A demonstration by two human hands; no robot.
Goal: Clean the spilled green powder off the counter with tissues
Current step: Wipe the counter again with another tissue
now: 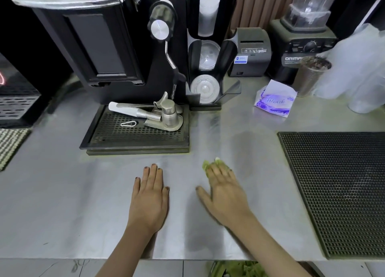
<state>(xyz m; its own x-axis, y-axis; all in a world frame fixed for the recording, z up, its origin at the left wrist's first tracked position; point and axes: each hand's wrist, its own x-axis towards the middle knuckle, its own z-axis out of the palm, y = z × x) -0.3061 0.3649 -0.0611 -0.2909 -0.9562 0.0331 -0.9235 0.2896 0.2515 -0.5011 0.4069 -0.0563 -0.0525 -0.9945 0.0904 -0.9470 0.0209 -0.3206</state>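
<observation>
My right hand lies flat on the steel counter, its straight fingers pressing a green-stained tissue that pokes out beyond the fingertips. Most of the tissue is hidden under the hand. My left hand rests flat on the counter a little to the left, fingers straight, holding nothing. A faint greenish haze lies on the counter just in front of the black drip tray. A tissue pack with purple print sits at the back right.
A black rubber bar mat covers the counter at right. Metal tools lie on the drip tray under a black machine. Behind stand a cup-lid holder, receipt printer, blender and steel cup. Green-stained tissues show below the counter's front edge.
</observation>
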